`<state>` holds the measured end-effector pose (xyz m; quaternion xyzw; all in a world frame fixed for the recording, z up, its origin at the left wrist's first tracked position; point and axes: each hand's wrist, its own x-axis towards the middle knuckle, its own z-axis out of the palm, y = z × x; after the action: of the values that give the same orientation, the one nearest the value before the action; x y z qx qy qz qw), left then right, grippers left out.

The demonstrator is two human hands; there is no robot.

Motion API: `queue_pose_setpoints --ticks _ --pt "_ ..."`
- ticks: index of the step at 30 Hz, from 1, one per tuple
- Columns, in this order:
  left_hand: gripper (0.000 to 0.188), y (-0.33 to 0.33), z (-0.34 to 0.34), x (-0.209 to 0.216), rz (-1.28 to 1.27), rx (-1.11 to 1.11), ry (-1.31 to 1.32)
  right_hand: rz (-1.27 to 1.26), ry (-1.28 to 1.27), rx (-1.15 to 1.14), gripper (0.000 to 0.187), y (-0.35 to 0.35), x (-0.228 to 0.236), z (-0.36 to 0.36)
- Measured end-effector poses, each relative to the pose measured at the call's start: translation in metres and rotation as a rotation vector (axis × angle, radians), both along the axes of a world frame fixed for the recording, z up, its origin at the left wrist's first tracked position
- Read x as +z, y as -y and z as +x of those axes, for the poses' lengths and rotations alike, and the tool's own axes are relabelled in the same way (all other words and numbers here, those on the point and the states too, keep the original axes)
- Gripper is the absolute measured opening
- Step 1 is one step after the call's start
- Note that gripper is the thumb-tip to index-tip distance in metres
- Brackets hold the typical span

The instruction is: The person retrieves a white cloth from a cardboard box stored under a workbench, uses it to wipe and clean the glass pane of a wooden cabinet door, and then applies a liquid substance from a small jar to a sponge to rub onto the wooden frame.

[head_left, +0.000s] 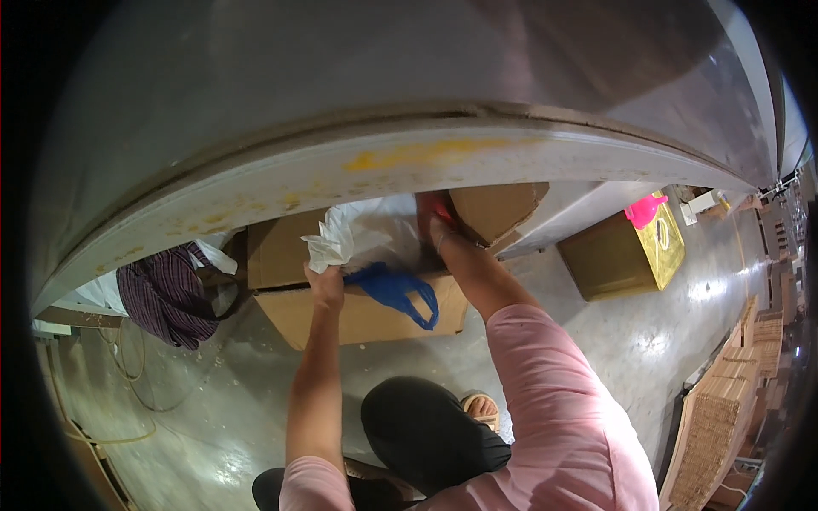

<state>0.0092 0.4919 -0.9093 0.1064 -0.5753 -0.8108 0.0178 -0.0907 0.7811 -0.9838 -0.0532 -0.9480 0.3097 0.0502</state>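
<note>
In front of me an open cardboard box (362,317) sits on the floor, partly under a grey metal ledge. A crumpled white plastic bag (375,228) fills its opening. My left hand (325,285) is closed on the bag's gathered near-left edge. A blue plastic carrier bag (394,291) hangs over the box's near side, its handle loop drooping. My right hand (436,228) reaches into the box at the right of the white bag, beside a raised cardboard flap (498,211). Shadow and a reddish glow hide its fingers, so I cannot tell what it holds.
The metal ledge (409,157), smeared with yellow, spans the view above the box. A dark striped cloth (166,294) hangs at left, with a thin hose (141,404) below. At right stand a gold-coloured square tin (618,255) with a pink plastic item (645,210) and stacked cardboard (711,426).
</note>
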Motion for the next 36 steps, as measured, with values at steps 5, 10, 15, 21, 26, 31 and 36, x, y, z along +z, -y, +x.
queue_pose_setpoints --ticks 5,10,15,21,26,31,36 --pt "0.047 0.012 -0.003 0.027 -0.081 -0.007 -0.088 0.020 0.001 -0.003 0.039 0.011 -0.001 -0.001" --pt "0.044 0.019 0.005 0.043 -0.193 -0.055 -0.050 0.233 -0.074 0.067 0.038 0.019 0.017 0.010" --pt "0.049 -0.014 -0.008 0.080 -0.297 -0.268 -0.051 0.439 0.261 0.370 0.030 -0.029 0.058 0.034" --pt "0.050 -0.020 -0.010 0.133 -0.439 -0.902 -0.050 0.027 -0.115 0.329 0.023 0.021 0.244 0.104" --pt "0.036 0.026 -0.062 0.061 -0.531 -0.436 -0.483 -0.188 -0.825 0.399 0.020 0.127 0.328 0.154" --pt "0.044 0.015 -0.036 0.079 -1.671 -0.295 -1.046 0.025 -0.296 0.899 0.022 0.152 0.285 0.133" --pt "0.032 0.042 -0.031 0.164 -1.890 -0.696 -0.864 0.426 -0.120 0.628 0.015 0.115 0.216 0.118"
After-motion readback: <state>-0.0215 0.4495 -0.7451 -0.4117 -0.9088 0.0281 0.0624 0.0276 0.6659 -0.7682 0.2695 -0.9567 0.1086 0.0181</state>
